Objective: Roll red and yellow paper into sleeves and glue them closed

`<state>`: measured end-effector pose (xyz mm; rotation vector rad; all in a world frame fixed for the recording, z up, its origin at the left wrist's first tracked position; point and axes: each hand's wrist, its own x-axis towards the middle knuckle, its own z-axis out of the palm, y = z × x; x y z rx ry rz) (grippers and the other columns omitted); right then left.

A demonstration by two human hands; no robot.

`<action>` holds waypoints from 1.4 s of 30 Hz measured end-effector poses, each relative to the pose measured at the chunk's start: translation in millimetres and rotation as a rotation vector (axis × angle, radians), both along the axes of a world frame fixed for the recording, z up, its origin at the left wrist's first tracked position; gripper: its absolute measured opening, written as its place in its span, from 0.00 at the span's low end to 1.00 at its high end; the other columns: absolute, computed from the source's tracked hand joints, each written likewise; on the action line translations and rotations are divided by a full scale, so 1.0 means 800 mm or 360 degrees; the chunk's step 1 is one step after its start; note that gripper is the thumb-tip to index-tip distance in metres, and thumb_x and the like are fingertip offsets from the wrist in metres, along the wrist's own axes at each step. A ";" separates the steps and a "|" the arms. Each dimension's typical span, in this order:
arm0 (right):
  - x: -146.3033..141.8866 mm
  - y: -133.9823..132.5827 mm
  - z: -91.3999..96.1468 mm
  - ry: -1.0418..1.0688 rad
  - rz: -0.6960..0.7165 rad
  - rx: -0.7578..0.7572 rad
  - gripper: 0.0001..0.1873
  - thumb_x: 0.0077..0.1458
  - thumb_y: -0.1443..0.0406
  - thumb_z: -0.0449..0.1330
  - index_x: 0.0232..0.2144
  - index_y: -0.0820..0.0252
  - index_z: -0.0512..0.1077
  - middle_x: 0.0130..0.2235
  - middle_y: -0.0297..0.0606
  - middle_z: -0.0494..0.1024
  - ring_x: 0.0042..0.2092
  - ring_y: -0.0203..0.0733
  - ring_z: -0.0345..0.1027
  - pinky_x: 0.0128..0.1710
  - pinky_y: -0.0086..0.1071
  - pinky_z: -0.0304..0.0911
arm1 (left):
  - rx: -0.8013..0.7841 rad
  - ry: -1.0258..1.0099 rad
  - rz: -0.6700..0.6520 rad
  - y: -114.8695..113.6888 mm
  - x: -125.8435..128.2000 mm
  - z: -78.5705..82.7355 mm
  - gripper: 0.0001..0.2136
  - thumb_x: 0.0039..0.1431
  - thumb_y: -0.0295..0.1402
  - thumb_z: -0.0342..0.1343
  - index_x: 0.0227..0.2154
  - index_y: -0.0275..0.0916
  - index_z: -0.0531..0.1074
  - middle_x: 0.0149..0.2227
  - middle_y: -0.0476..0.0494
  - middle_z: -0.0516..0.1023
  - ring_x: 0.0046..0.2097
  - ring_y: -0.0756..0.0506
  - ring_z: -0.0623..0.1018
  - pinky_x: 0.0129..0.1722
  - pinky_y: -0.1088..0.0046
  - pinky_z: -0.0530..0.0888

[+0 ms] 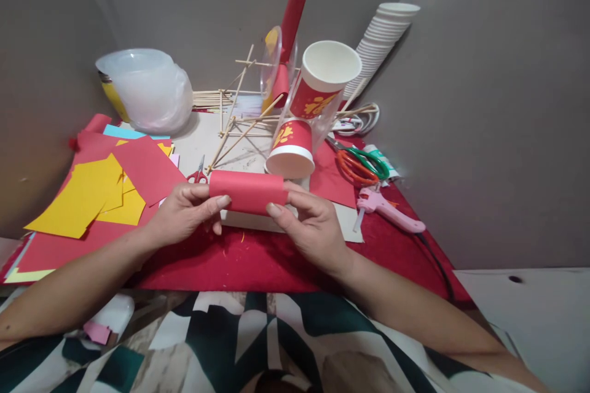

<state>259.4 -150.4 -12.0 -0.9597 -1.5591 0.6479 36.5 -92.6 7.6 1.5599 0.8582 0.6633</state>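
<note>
A rolled piece of red paper (pixel 247 190) is held level above the near side of the table. My left hand (pixel 187 212) pinches its left end between thumb and fingers, and my right hand (pixel 313 221) grips the right end the same way. Right behind the roll stands a construction of wooden sticks (pixel 239 123) joined to clear plastic discs, with red-and-white paper cups (pixel 329 77) and more red paper rolls (pixel 292 27) on it. Small red-handled scissors (pixel 198 175) lie just beyond my left hand.
Red and yellow paper sheets (pixel 76 193) spread over the left side, before a plastic bag (pixel 147 92). On the right are a pink glue gun (pixel 389 212), scissors with green and orange handles (pixel 359 163), and a leaning stack of white cups (pixel 385 43) by the wall.
</note>
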 end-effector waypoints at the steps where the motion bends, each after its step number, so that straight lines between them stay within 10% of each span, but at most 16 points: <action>1: 0.001 0.000 0.000 0.0015 -0.0019 -0.0001 0.06 0.59 0.64 0.62 0.33 0.56 0.80 0.35 0.36 0.79 0.39 0.40 0.73 0.42 0.33 0.67 | 0.0021 -0.0002 0.0002 0.000 0.000 0.001 0.15 0.59 0.43 0.61 0.25 0.35 0.76 0.17 0.49 0.76 0.19 0.53 0.75 0.23 0.81 0.71; 19: 0.005 0.006 -0.005 0.0501 -0.0130 -0.0356 0.08 0.51 0.61 0.69 0.24 0.55 0.76 0.27 0.29 0.72 0.32 0.34 0.64 0.34 0.29 0.61 | 0.0335 0.0180 0.0166 -0.003 0.007 0.009 0.23 0.58 0.37 0.60 0.09 0.37 0.66 0.09 0.51 0.66 0.16 0.55 0.63 0.18 0.79 0.60; 29: 0.003 0.008 -0.013 0.0471 -0.0231 -0.0445 0.09 0.49 0.58 0.70 0.27 0.56 0.79 0.28 0.31 0.75 0.33 0.37 0.67 0.36 0.31 0.64 | 0.0070 0.0029 0.0191 -0.004 0.007 0.004 0.19 0.59 0.43 0.61 0.17 0.37 0.73 0.13 0.51 0.71 0.17 0.54 0.68 0.19 0.81 0.65; 42: 0.002 0.007 0.004 0.0279 -0.0199 -0.0462 0.18 0.50 0.53 0.67 0.18 0.58 0.74 0.21 0.31 0.70 0.26 0.35 0.61 0.28 0.30 0.59 | 0.0367 0.0005 0.0312 -0.009 0.011 0.004 0.22 0.59 0.39 0.59 0.12 0.37 0.66 0.11 0.53 0.65 0.17 0.55 0.63 0.19 0.79 0.59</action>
